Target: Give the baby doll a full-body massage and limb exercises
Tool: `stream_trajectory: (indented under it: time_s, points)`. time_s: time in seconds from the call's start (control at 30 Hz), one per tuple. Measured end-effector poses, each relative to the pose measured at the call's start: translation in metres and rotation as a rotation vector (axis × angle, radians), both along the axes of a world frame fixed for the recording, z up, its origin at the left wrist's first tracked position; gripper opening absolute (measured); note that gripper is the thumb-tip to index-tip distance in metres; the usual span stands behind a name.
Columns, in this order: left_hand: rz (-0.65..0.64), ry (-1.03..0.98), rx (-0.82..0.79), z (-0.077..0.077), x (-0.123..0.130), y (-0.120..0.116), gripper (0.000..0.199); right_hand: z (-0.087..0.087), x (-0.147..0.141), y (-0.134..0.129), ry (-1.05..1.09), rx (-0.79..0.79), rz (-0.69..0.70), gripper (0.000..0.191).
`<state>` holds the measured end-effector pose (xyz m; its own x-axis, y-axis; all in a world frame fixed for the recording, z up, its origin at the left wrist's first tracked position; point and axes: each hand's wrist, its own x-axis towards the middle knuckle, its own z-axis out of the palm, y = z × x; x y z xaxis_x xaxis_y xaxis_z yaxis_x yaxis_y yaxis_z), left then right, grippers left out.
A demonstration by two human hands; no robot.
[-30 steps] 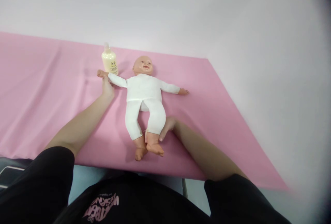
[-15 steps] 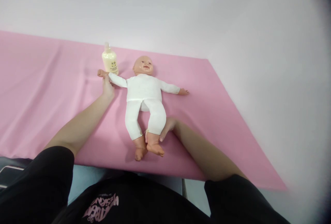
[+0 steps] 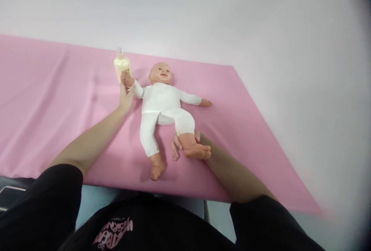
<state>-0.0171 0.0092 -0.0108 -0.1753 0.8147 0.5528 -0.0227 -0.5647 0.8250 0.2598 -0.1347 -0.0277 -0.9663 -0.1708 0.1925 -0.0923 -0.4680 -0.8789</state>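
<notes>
A baby doll with a white cloth body lies on its back, its head toward the far edge of the pink sheet. My left hand is closed around the doll's forearm on the left side, lifting its small hand off the sheet. My right hand cups the doll's lower leg on the right side from beneath. That leg is raised and bent outward, and it hides part of my palm. The doll's other leg and other arm rest on the sheet.
A pump bottle of pale yellow liquid stands just behind the doll's lifted hand. The pink sheet covers the table, against a pale wall. A dark device with a light rim lies at the lower left.
My left hand has raised the doll's arm and drawn it inward, in front of the bottle. My right hand has lifted the doll's leg and swung it right, away from the other leg.
</notes>
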Motion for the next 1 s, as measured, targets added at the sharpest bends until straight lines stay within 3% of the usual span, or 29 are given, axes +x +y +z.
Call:
stream_trajectory:
  time_s: [0.1,0.17,0.3,0.4,0.57,1.0]
  points:
    - [-0.019,0.212,0.104,0.005,0.007,-0.013,0.07,-0.006,-0.004,0.009,0.308,-0.151,0.017,0.076]
    - [-0.038,0.388,0.2,0.011,0.009,-0.024,0.063,-0.001,-0.003,0.008,0.421,-0.259,-0.089,0.065]
    - [-0.124,0.732,0.417,0.024,0.012,-0.041,0.051,0.023,0.006,-0.002,0.271,-0.401,-0.429,0.049]
    - [-0.18,0.884,0.51,0.029,0.013,-0.044,0.048,0.032,0.011,-0.005,0.138,-0.494,-0.638,0.046]
    - [-0.169,0.981,0.524,0.028,0.014,-0.042,0.049,0.03,0.012,-0.003,0.013,-0.527,-0.823,0.044]
    - [-0.203,0.997,0.618,0.028,0.015,-0.043,0.04,0.032,0.011,-0.002,-0.123,-0.549,-0.909,0.043]
